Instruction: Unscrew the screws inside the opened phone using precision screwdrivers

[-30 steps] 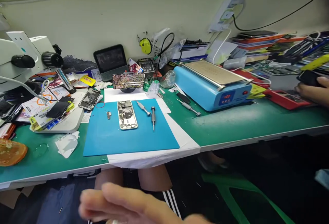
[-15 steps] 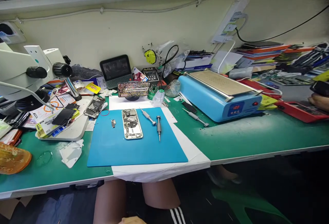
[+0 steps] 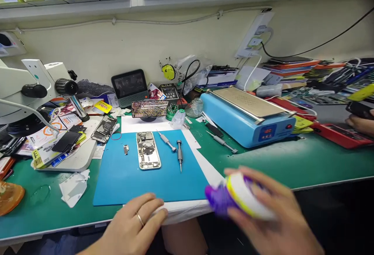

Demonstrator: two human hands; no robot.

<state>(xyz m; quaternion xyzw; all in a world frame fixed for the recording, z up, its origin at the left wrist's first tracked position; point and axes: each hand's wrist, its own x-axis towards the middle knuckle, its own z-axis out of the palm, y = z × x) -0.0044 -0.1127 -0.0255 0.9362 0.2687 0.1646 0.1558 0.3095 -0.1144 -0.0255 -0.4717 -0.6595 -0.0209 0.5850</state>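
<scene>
My right hand (image 3: 271,212), blurred by motion, grips a purple, yellow and white object (image 3: 244,198), perhaps a bottle, at the table's front edge. Over the front edge of the white paper (image 3: 187,208) lies my left hand (image 3: 133,227), a ring on one finger. Its fingers are loosely bent and I see nothing held. An opened phone (image 3: 148,151) rests on the blue mat (image 3: 128,188), with a small metal-looking part (image 3: 126,149) to its left. Two screwdrivers, one slanted (image 3: 166,140) and one nearly upright in view (image 3: 180,157), lie to its right.
A blue heating-plate machine (image 3: 245,120) stands right of the mat, with another screwdriver (image 3: 222,142) before it. A microscope (image 3: 35,87) and another opened phone (image 3: 104,129) are at left. Another person's hand (image 3: 360,124) holds a dark object at far right.
Both my hands have come into view from below, the right one bringing the purple and white object. The camera view has tilted up slightly. Items on the mat look unmoved.
</scene>
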